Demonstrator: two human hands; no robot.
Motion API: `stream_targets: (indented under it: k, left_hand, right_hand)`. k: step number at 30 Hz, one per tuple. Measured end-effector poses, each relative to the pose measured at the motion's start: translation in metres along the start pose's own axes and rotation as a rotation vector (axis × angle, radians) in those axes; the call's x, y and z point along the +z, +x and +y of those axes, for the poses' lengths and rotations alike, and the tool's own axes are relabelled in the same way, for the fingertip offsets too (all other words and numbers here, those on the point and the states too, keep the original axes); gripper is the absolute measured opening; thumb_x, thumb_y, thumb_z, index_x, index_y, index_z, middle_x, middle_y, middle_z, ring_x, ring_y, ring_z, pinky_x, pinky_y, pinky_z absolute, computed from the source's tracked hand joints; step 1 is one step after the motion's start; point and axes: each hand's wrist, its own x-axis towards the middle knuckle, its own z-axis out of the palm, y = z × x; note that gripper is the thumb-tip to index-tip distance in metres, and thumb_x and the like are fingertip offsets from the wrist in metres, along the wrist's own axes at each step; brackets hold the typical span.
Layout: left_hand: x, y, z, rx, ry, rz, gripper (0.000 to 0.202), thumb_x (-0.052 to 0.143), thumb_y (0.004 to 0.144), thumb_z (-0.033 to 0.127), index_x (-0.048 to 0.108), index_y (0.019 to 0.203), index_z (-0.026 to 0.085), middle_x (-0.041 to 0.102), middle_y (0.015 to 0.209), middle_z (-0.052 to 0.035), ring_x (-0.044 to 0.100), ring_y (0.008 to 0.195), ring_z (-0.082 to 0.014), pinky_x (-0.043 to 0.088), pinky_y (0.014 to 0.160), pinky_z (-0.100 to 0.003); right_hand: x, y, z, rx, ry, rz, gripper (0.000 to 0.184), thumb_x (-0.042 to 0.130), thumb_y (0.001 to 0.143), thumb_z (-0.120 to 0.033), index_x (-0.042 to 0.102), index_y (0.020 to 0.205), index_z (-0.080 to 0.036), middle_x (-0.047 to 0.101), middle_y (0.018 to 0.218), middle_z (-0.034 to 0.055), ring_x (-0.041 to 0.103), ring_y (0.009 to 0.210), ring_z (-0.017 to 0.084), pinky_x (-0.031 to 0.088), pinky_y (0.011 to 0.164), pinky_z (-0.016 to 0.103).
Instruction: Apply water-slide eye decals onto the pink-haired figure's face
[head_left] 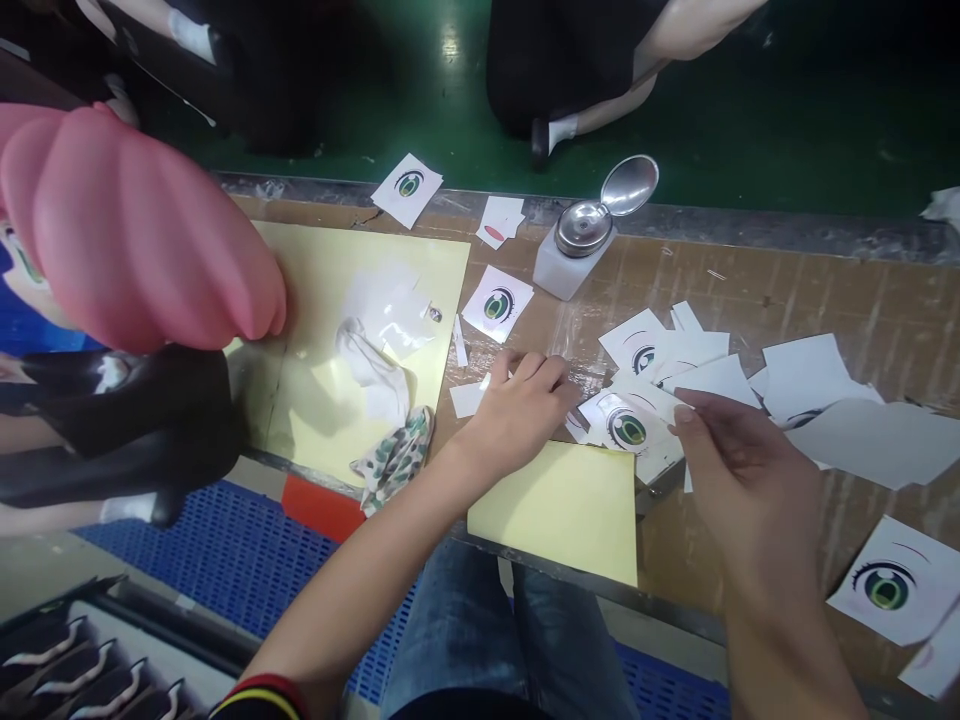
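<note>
My left hand [517, 405] rests knuckles-up on the wooden bench, its fingers curled down onto small white paper scraps [469, 398]; what they pinch is hidden. My right hand [739, 475] hovers over a heap of white eye-print stickers [626, 425], thumb and fingers pressed together at the edge of one white sheet [712, 378]. A yellow backing sheet [562, 510] lies between my forearms at the bench's near edge.
A large yellow sheet [315, 300] with clear film and a patterned cloth [394, 455] lies left. A white pump bottle with an open metal lid [581, 245] stands at the back. A pink doll hair piece [135, 230] looms at far left. More eye stickers [889, 585] lie right.
</note>
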Motion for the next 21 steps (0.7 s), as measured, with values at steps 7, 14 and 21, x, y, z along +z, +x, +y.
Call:
stream_targets:
  k: [7,14,21]
  left_hand:
    - [-0.015,0.011,0.004,-0.008,-0.192,-0.130,0.032,0.041,0.092,-0.005,0.068,0.094,0.011,0.066,0.115,-0.0156,0.054,0.113,-0.0302,0.031,0.101,-0.046]
    - [-0.033,-0.009,-0.002,-0.302,-0.798,-0.068,0.005,0.061,0.095,0.014,0.065,0.092,0.017,0.066,0.090,-0.0044,0.057,0.088,-0.0208,0.036,0.095,-0.043]
    - [-0.048,-0.039,0.029,-0.706,-1.664,0.098,0.027,0.067,0.084,0.043,0.055,0.089,0.019,0.061,0.081,-0.0003,0.064,0.075,-0.0123,0.053,0.078,-0.028]
  right_hand:
    - [0.002,0.008,0.010,-0.244,-0.203,0.066,0.041,0.059,0.098,-0.056,0.072,0.107,-0.018,0.069,0.096,0.0067,0.063,0.087,0.020,0.051,0.087,0.040]
    - [0.003,-0.003,0.002,-0.387,-0.221,0.218,0.043,0.060,0.096,-0.052,0.073,0.113,-0.014,0.066,0.119,0.0162,0.056,0.120,0.032,0.039,0.108,0.050]
    - [0.006,-0.031,-0.019,-0.197,0.045,0.000,0.033,0.063,0.097,-0.052,0.071,0.112,-0.023,0.069,0.110,0.0059,0.063,0.091,0.021,0.049,0.082,0.034]
